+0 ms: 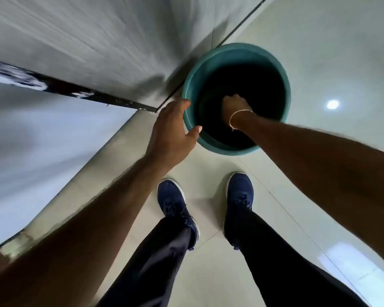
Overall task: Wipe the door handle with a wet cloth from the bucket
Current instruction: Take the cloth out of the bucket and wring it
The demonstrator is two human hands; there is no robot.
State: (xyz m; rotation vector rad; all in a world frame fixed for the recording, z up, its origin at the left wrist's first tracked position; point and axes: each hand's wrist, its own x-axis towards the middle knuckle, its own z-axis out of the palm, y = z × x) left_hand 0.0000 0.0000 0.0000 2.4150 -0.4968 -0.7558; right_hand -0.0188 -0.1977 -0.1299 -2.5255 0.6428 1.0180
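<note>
A teal bucket point(284, 85) stands on the tiled floor against the wall, its inside very dark. My right hand point(234, 106) reaches deep into it, fingers curled downward and hidden in the darkness; whether they hold a cloth I cannot tell. A thin bracelet circles that wrist. My left hand point(172, 129) rests on the bucket's left rim, thumb over the inner edge and fingers on the outside. No cloth and no door handle show in this view.
A grey wall point(98, 36) rises at the upper left, with a dark door edge or frame point(75, 90) running toward the bucket. My two feet in blue shoes point(177, 209) stand on pale glossy floor tiles point(341, 52) just behind the bucket.
</note>
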